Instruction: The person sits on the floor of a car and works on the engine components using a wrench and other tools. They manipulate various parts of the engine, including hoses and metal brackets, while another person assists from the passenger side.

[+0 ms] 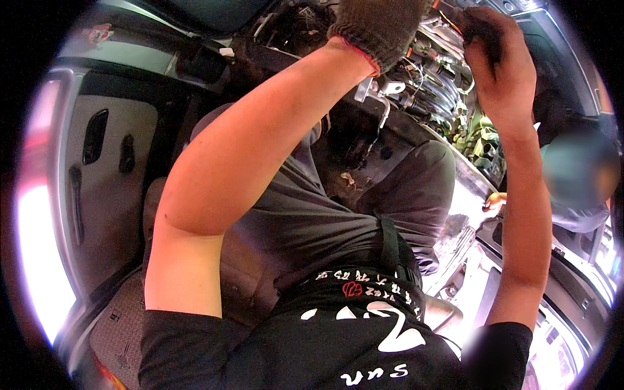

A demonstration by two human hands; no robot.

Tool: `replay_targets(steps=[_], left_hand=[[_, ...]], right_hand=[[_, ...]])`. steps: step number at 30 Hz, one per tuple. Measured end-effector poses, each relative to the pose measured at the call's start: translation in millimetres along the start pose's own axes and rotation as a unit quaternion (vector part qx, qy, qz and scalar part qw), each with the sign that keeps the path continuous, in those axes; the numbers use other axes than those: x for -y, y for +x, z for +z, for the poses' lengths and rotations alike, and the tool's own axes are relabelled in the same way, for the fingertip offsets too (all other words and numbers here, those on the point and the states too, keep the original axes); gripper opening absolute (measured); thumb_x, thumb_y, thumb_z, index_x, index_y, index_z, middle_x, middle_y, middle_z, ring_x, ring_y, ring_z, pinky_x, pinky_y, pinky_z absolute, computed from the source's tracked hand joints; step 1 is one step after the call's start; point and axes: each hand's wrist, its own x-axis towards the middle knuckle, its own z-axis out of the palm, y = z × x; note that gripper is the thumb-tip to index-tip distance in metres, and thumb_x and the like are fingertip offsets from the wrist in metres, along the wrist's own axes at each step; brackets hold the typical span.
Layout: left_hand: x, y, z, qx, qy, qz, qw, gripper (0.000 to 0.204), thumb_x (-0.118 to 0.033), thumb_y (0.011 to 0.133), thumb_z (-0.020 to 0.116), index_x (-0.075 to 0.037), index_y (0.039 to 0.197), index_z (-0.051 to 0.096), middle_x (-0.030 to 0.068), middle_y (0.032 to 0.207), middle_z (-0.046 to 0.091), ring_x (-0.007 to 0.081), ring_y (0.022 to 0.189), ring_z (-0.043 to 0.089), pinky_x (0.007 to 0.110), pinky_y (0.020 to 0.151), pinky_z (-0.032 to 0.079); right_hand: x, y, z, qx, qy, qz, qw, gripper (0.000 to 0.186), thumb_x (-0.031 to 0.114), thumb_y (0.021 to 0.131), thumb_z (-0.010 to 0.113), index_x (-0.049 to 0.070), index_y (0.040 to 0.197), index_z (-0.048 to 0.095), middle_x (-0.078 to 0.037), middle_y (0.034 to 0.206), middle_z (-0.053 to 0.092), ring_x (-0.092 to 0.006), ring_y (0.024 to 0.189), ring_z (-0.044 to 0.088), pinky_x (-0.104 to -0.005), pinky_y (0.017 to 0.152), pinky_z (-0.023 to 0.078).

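our left hand, in a dark knit glove with a red hem, reaches up to the top edge of view. its fingers are cut off there, so we cannot tell if they are apart, together or clamped on anything. our right hand is raised across from it, fingers curled away from us; dark shadow hides the tips, so we cannot tell its grip either.

the exposed wiring and hoses lie between the two hands and below them. we judge that the hands are set on either side so both can get at this packed section, and the glove is probably worn against rough edges. a bent metal bracket hangs just below the left hand.

surface and room: no desk; we note a vehicle cabin. below the left hand is a dark floor with scraps on it. well to that hand's left is a door with a grey panel. below the right hand, another person's hand shows near a bright opening.
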Motion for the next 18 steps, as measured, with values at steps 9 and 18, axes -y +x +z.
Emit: replay_targets(steps=[9, 18], left_hand=[[12.3, 3.0, -4.4, -0.038, -0.126, -0.088, 0.987, 0.02, -0.02, 0.096, 0.055, -0.003, 0.097, 0.066, -0.002, 0.072, 0.058, 0.0072, 0.061, 0.052, 0.025, 0.054, 0.042], [51.8, 27.1, -42.7, -0.143, 0.208, 0.1, 0.963, 0.016, -0.016, 0.087, 0.058, -0.004, 0.093, 0.068, 0.0123, 0.077, 0.064, 0.0257, 0.069, 0.061, 0.037, 0.059, 0.047]], right_hand=[[-40.1, -4.0, -8.5, -0.131, 0.416, 0.363, 0.824, 0.024, 0.019, 0.094, 0.053, -0.002, 0.103, 0.062, -0.007, 0.099, 0.065, -0.021, 0.092, 0.061, -0.0319, 0.092, 0.045], [-118.5, -201.7, 26.4, -0.188, 0.618, 0.465, 0.606, 0.024, 0.016, 0.097, 0.045, 0.001, 0.111, 0.058, -0.016, 0.105, 0.065, -0.029, 0.096, 0.063, -0.0426, 0.092, 0.05]])
